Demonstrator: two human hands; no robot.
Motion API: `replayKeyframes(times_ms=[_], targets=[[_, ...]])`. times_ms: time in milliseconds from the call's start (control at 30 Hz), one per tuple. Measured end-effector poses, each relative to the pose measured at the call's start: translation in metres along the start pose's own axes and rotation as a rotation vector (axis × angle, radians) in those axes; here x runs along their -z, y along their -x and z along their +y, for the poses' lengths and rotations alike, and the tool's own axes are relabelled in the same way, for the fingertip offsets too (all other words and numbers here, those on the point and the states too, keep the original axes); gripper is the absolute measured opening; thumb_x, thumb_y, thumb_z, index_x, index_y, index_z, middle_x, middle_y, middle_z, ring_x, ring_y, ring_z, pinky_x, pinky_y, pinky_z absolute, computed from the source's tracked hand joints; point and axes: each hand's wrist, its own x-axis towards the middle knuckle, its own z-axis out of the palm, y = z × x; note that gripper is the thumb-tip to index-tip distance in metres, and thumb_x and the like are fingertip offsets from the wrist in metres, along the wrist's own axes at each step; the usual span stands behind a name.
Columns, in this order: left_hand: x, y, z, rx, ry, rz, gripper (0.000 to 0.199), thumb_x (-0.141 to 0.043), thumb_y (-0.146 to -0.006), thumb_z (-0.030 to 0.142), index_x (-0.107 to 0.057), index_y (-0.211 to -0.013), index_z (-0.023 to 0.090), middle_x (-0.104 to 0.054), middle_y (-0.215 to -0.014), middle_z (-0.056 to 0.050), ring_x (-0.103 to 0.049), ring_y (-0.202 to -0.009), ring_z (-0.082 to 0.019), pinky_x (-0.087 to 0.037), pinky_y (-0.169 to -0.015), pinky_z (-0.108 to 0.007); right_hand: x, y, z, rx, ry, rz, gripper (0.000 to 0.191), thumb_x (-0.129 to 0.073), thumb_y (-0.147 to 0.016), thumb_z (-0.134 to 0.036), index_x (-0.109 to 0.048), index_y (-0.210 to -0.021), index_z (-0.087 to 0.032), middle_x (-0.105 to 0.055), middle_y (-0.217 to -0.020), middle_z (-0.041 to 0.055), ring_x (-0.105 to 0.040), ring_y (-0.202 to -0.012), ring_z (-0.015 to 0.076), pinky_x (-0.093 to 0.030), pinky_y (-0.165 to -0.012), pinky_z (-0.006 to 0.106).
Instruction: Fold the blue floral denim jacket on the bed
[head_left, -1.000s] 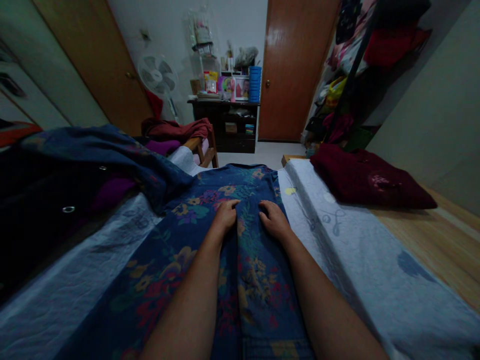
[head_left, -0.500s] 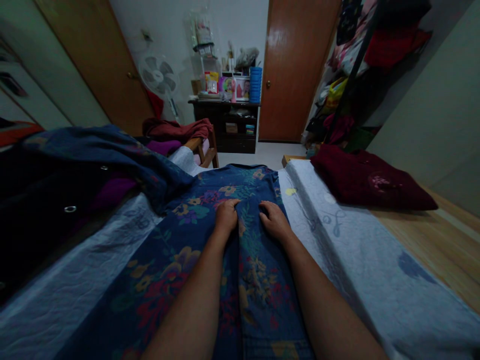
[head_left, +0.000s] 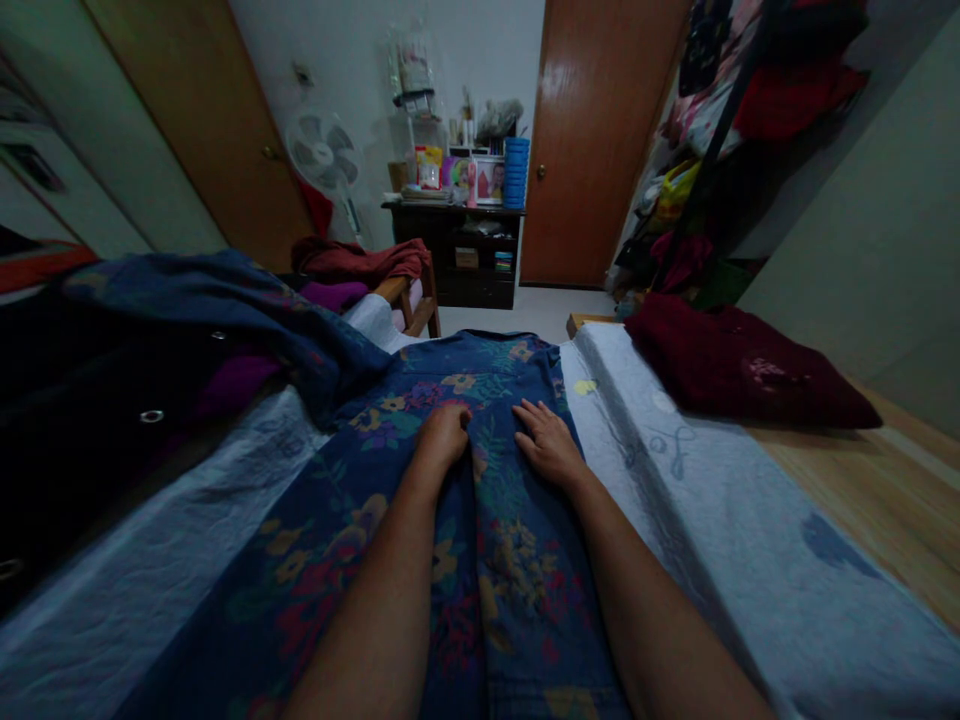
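Observation:
A dark blue garment (head_left: 517, 560) with a floral print lies spread on the pale bed cover, one part folded lengthwise over the rest with its edge running down the middle. My left hand (head_left: 444, 436) is closed at that folded edge, its fingertips curled around cloth of the garment. On the folded part, near the garment's right side, my right hand (head_left: 549, 440) rests with fingers apart and holds nothing. One sleeve (head_left: 300, 320) of the garment stretches left over dark clothing.
A folded maroon garment (head_left: 742, 365) lies at the right on the pale cover (head_left: 697, 500) and wooden board. Black clothing (head_left: 90, 420) with metal rings is at the left. Beyond stand a wooden chair (head_left: 425, 300), a fan (head_left: 324, 150) and a dark cabinet (head_left: 450, 250).
My left hand has shifted slightly left and its fingers are more curled. My right hand's fingers have spread and flattened on the cloth. The view has moved a little.

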Motion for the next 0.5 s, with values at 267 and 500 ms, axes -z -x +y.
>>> replayKeyframes(times_ms=[267, 500], targets=[[-0.030, 0.006, 0.050, -0.452, 0.076, 0.146, 0.047, -0.035, -0.087, 0.007, -0.061, -0.125, 0.015, -0.061, -0.134, -0.009, -0.050, -0.130, -0.019, -0.039, -0.112, -0.037, 0.001, 0.000, -0.005, 0.003, 0.084, -0.085, 0.055, -0.045, -0.095, -0.038, -0.039, -0.148, -0.023, -0.034, -0.156, 0.0060, -0.022, -0.146, 0.0297, -0.023, -0.115, 0.051], [-0.062, 0.016, 0.035, -0.352, -0.112, -0.036, 0.051, -0.035, -0.094, 0.019, -0.043, -0.143, 0.013, -0.046, -0.149, -0.012, -0.037, -0.141, -0.022, -0.031, -0.117, -0.041, -0.006, -0.001, 0.005, -0.072, 0.049, 0.034, 0.047, -0.036, -0.095, -0.021, -0.049, -0.140, -0.013, -0.044, -0.150, 0.0116, -0.036, -0.141, 0.0225, -0.029, -0.115, 0.041]])
